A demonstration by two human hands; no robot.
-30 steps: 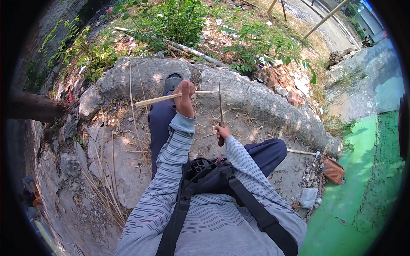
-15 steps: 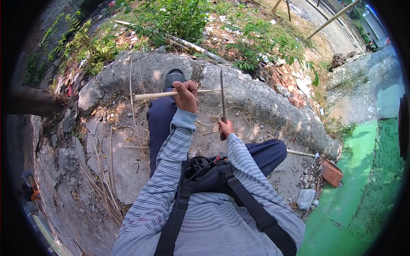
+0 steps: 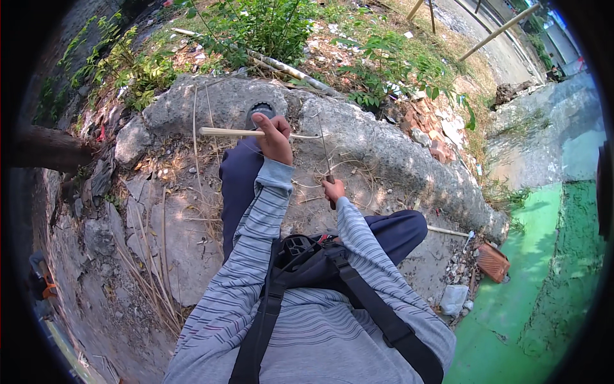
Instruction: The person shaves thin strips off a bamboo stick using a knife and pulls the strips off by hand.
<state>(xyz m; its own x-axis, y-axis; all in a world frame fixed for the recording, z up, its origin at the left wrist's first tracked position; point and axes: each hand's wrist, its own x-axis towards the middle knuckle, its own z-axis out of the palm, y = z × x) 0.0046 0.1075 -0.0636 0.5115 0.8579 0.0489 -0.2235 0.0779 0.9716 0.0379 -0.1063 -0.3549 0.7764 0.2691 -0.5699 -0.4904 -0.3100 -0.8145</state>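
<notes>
My left hand [image 3: 275,139] is closed round a pale strip of split bamboo or wood [image 3: 227,132], above my left shin. The thick end points left, and a thin, slightly curved end [image 3: 306,136] comes out on the right. My right hand [image 3: 333,190] grips the brown handle of a long knife [image 3: 325,148], its blade pointing away from me and leaning slightly left. Seen nearly edge-on, the blade crosses close to the strip's thin tip; whether they touch I cannot tell. Thin curled shavings [image 3: 361,176] lie on the ground beyond my right hand.
A rough concrete ledge [image 3: 396,150] curves across in front of me, with plants [image 3: 275,32] and litter behind it. Long thin strips [image 3: 150,265] lie at my left. To the right are an orange brick-like block [image 3: 493,262], a crumpled clear plastic piece [image 3: 454,299] and a green-painted surface [image 3: 505,333].
The knife has swung a little left and turned, so its blade looks thinner now. My left hand and the strip have shifted very slightly left.
</notes>
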